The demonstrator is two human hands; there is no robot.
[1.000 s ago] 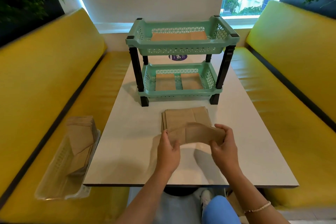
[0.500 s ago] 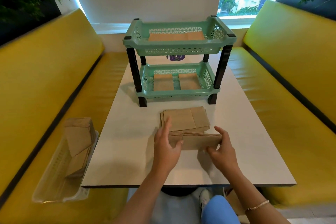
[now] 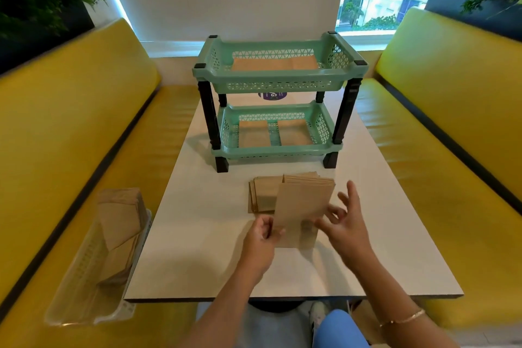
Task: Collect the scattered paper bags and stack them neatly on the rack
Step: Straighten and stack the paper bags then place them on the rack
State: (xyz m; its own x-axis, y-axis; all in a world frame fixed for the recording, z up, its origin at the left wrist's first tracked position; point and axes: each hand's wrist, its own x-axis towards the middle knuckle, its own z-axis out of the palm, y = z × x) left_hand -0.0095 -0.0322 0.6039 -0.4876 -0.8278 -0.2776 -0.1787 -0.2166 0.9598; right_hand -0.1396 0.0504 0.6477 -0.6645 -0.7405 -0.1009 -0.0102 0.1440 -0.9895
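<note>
Squaring a small bundle of paper bags (image 3: 303, 200) at lower centre — left hand (image 3: 261, 240) pinching its bottom corner, right hand (image 3: 343, 223) loose-fingered beside it, gripping nothing — presumably to tidy edges before the green rack (image 3: 278, 79) above

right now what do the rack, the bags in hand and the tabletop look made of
Rack: moulded mint plastic, perforated walls, dark posts, probably plastic too. Bags: matte brown kraft paper, thin layered edges. Tabletop: smooth white laminate by the look, with a dark edge band; core unseen.
</note>
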